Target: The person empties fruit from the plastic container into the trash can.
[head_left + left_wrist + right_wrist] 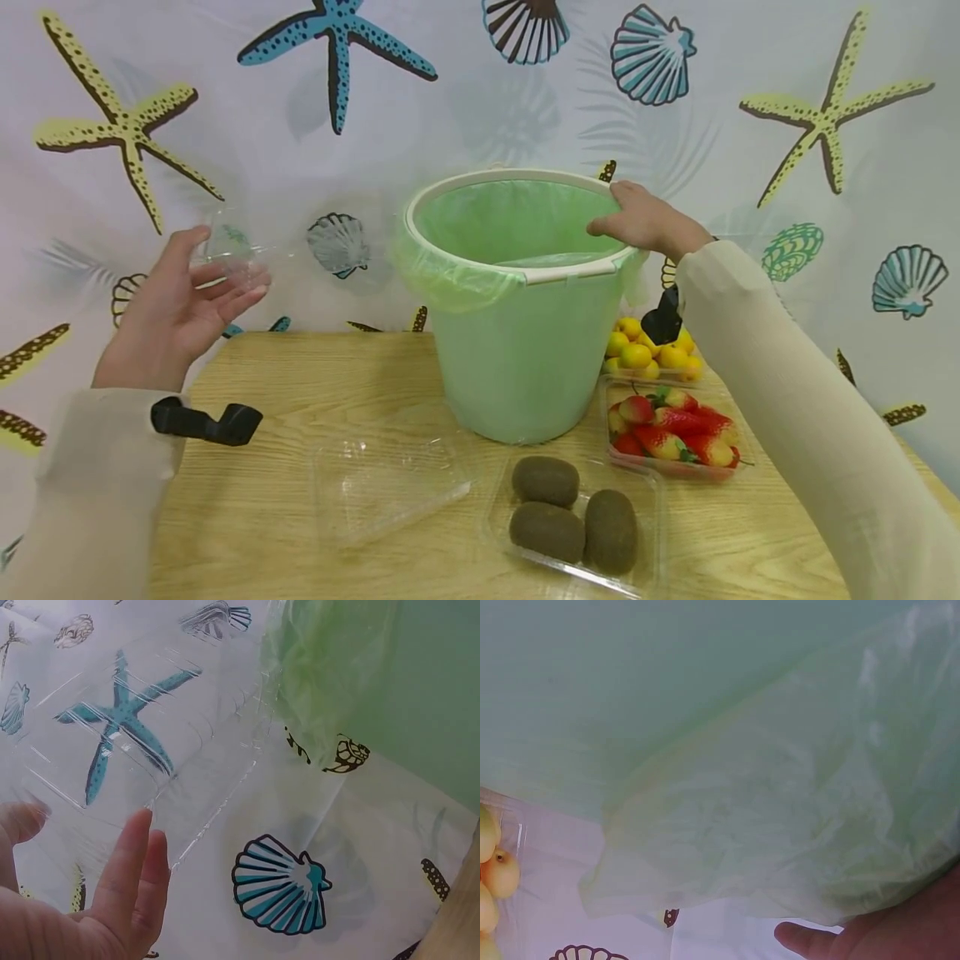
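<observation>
Off to the left, raised above the table, my left hand (187, 300) holds a clear plastic container (202, 742) between thumb and fingers. Its see-through walls let the printed cloth show behind it. On the other side, my right hand (648, 221) grips the right rim of a pale green bin (525, 358). The thumb reaches in over the rim; the other fingers are partly hidden. A thin green bag (457, 279) lines the bin and folds over its rim. In the right wrist view the bag (780, 802) hangs beside my hand.
On the wooden table (247, 500), a clear, shallow plastic piece (390, 483) lies left of a clear tray of brown kiwis (547, 529). Right of the bin stand a tray of strawberries (675, 425) and small yellow fruits (637, 354). A cloth printed with starfish and shells hangs behind.
</observation>
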Demonstrator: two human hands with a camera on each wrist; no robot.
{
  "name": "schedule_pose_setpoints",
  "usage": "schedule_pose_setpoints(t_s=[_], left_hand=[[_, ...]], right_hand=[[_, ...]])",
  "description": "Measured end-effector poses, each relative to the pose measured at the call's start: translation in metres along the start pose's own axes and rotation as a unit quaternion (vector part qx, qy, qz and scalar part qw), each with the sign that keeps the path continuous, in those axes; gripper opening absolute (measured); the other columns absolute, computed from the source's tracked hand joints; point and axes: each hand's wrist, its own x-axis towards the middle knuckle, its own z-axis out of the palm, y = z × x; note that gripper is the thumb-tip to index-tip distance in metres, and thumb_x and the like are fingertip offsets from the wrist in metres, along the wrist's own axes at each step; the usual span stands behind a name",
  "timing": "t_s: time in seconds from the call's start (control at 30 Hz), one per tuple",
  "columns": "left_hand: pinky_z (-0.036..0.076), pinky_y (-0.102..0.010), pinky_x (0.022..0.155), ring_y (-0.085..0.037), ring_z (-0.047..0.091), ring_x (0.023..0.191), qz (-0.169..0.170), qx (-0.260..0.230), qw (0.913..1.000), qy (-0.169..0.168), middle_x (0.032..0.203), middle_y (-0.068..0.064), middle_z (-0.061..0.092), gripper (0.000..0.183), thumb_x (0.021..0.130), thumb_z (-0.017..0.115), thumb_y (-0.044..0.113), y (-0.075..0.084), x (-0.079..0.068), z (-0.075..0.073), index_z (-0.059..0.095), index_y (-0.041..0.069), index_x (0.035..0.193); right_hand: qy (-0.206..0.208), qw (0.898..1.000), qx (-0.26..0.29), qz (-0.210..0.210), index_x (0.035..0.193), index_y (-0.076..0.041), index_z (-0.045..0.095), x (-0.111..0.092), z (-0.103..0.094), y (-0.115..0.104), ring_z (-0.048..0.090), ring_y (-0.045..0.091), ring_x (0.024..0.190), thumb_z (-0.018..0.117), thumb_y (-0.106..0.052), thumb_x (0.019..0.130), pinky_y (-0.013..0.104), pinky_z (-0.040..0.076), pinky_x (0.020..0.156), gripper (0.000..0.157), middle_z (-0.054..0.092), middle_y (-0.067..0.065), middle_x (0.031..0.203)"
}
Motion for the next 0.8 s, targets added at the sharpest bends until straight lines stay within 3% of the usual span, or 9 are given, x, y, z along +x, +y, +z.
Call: schedule_pose_setpoints(t_s=[0.2,0.3,0.43,0.6,0.8], left_hand=[[0.048,-0.034,0.083,-0.028,0.063,0.089,-0.01,-0.004,0.9999,0.001,0.105,-0.011,0.053,0.062,0.081,0.065,0.032,-0.011,-0.001,-0.022,0.027,0.019,0.128],[0.049,-0.036,0.081,-0.029,0.064,0.087,-0.01,-0.006,0.9999,-0.007,0.095,-0.014,0.057,0.054,0.083,0.061,0.03,-0.019,-0.001,-0.032,0.029,0.015,0.123],[0.05,-0.037,0.08,-0.03,0.064,0.085,-0.009,-0.006,0.9997,-0.022,0.092,-0.014,0.057,0.049,0.087,0.057,0.029,-0.031,0.0,-0.048,0.024,0.013,0.12],[0.05,-0.037,0.08,-0.032,0.064,0.086,-0.007,-0.004,0.999,-0.044,0.091,-0.017,0.06,0.036,0.089,0.053,0.025,-0.048,0.002,-0.07,0.032,0.006,0.113],[0.05,-0.037,0.08,-0.029,0.064,0.084,-0.003,0.018,0.9986,-0.049,0.09,-0.016,0.057,0.033,0.091,0.051,0.024,-0.065,0.007,-0.088,0.032,0.01,0.114]], right_hand=[[-0.001,1.0,0.005,0.003,0.143,-0.005,-0.008,-0.001,0.0,0.0,-0.006,0.028,0.137,0.042,-0.034,0.089,0.045,0.006,0.11,0.079,-0.012,0.012,0.149],[0.0,1.0,0.006,0.003,0.142,-0.005,-0.009,-0.002,0.0,0.0,-0.007,0.028,0.137,0.042,-0.034,0.089,0.045,0.006,0.11,0.079,-0.013,0.011,0.149],[0.001,1.0,0.007,0.004,0.143,-0.006,-0.008,-0.002,-0.001,0.0,-0.006,0.028,0.137,0.042,-0.034,0.089,0.045,0.007,0.11,0.079,-0.013,0.011,0.149],[0.0,1.0,0.011,0.005,0.143,-0.006,-0.009,-0.002,0.0,0.0,-0.006,0.028,0.137,0.042,-0.034,0.089,0.046,0.007,0.109,0.079,-0.013,0.01,0.149],[0.0,1.0,0.01,0.002,0.143,-0.006,-0.009,-0.001,0.0,0.0,-0.006,0.028,0.137,0.041,-0.035,0.089,0.046,0.007,0.11,0.079,-0.013,0.011,0.149]])
